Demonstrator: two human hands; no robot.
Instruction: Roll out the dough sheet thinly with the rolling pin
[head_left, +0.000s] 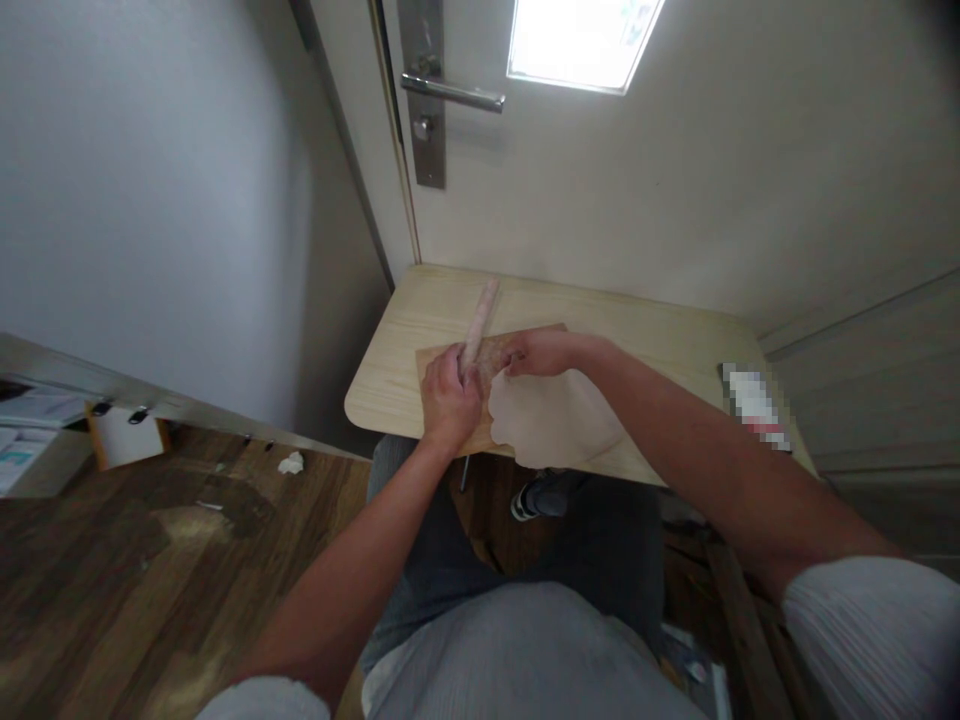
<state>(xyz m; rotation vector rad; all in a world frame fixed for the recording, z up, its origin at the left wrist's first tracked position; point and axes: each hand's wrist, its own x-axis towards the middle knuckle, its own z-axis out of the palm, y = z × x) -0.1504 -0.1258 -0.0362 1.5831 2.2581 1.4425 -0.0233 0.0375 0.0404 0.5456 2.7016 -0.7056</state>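
My left hand [451, 398] is wrapped around the near end of a pale wooden rolling pin [481, 315], which points away from me toward the door. A thin, pale sheet of dough [551, 418] with a wavy edge spreads to the right, its lower part hanging past the table's front edge. The fingers of my right hand [536, 353] are closed on the upper left edge of this sheet. Under both hands lies a brown board [431, 368] dusted with what looks like flour.
The light wooden table [645, 325] stands against a door with a metal handle [454, 95]. A blurred-out flat object [756, 408] lies at the table's right end. On the floor at left are a crumpled white scrap [291, 462] and a white box [41, 462].
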